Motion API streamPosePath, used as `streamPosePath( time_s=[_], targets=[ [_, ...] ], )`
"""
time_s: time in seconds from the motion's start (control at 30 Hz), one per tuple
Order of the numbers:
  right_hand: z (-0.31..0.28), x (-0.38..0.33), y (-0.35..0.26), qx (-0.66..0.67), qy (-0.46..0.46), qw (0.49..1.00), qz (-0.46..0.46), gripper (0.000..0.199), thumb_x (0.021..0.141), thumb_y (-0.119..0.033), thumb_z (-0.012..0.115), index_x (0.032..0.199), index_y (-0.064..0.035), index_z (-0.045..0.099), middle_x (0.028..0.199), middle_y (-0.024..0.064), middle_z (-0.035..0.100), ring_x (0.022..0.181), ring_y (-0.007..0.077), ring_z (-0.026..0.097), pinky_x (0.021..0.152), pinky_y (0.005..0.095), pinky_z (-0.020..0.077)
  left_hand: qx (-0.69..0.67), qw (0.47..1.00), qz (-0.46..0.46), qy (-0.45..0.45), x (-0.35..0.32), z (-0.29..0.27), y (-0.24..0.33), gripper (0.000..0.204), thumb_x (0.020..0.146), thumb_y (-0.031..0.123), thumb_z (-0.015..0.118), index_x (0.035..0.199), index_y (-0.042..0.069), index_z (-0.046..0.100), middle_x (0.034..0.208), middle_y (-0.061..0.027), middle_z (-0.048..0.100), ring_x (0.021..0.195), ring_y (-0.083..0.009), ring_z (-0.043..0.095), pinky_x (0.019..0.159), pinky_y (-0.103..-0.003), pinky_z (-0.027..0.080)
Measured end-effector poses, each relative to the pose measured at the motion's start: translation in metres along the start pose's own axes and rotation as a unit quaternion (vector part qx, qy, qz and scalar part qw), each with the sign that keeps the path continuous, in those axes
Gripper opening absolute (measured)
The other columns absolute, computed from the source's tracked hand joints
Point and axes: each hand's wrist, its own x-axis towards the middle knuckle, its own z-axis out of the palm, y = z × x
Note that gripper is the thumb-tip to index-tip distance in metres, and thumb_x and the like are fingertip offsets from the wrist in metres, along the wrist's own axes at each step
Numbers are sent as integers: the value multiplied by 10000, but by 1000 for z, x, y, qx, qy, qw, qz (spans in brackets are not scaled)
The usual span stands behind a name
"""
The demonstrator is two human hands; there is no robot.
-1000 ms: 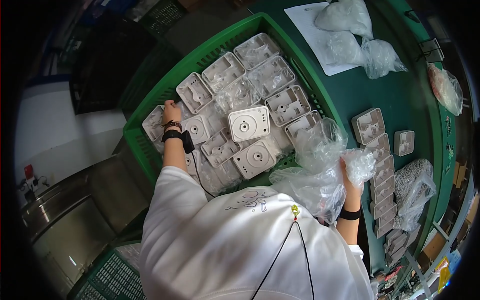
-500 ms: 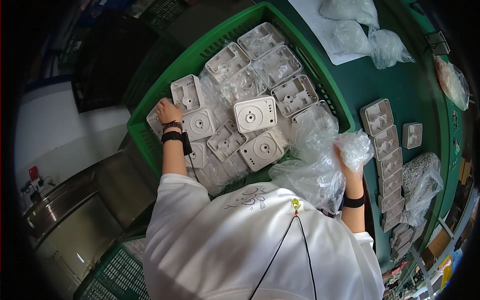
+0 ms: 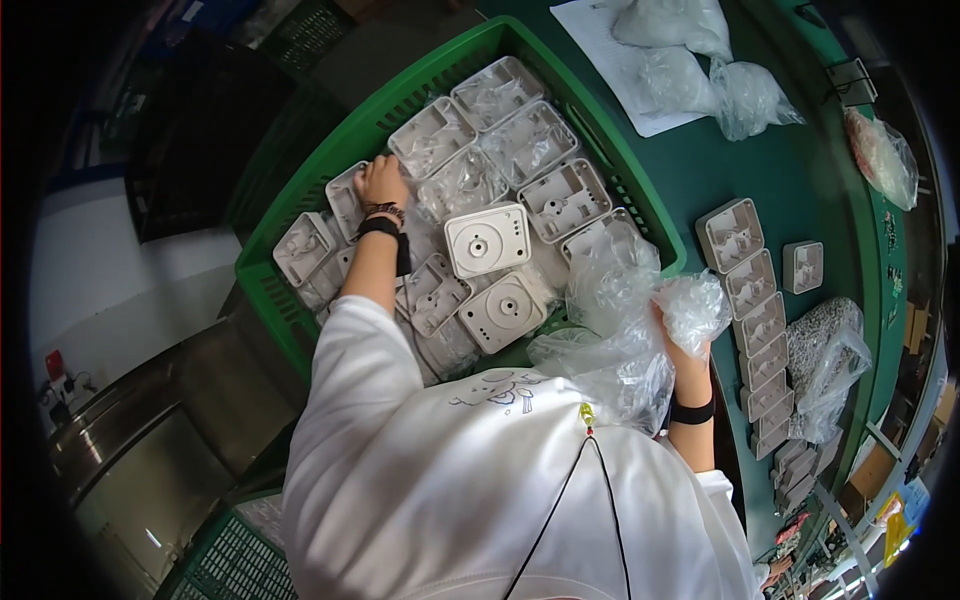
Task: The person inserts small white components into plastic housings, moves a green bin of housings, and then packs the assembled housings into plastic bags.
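Many grey housings (image 3: 487, 238) fill green crate (image 3: 432, 76); left hand (image 3: 381, 181) gripping one, right hand (image 3: 678, 327) clutching plastic bags (image 3: 615, 340).

Clear bags (image 3: 625, 335) hide the right hand's (image 3: 678, 335) fingers

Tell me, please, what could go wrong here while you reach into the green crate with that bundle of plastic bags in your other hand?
The left hand reaches among loosely piled plastic housings in the green crate; tilted ones might slide or chip. The right hand grips crumpled clear bags overhanging the crate's edge; one could slip loose or hide parts underneath.
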Motion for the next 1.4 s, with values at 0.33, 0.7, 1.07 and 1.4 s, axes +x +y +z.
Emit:
streamPosePath(
  time_s=[0.33,0.7,1.07,1.4],
  targets=[
    [-17,8,19,-6,29,1000,0,136,696,-76,630,827,-104,608,838,93,583,798,277,546,720,365,433,-447,890,-59,67,20,-42,-55,163,749,168,587,819,45,508,682,-65,574,649,-184,561,577,-296,433],
    [-30,17,15,18,5,1000,-6,154,687,-40,613,833,-85,602,864,90,585,789,263,556,703,337,446,-221,917,-119,309,13,-140,-10,115,732,151,604,812,73,577,822,-38,546,765,-172,517,681,-282,416],
    [-47,-7,68,660,-16,684,311,271,817,-83,445,1086,-49,463,1006,84,543,916,209,529,817,329,420,49,995,-76,-50,80,-41,110,349,726,289,574,1027,118,532,1009,-54,520,977,-253,468,842,-415,335],
    [-79,12,122,549,-106,807,191,326,863,-123,347,1179,-51,376,1108,124,481,994,245,494,883,376,394,-583,769,-107,239,143,-96,106,125,843,176,468,831,53,449,822,-76,579,711,-169,533,656,-300,423]
  ],
)
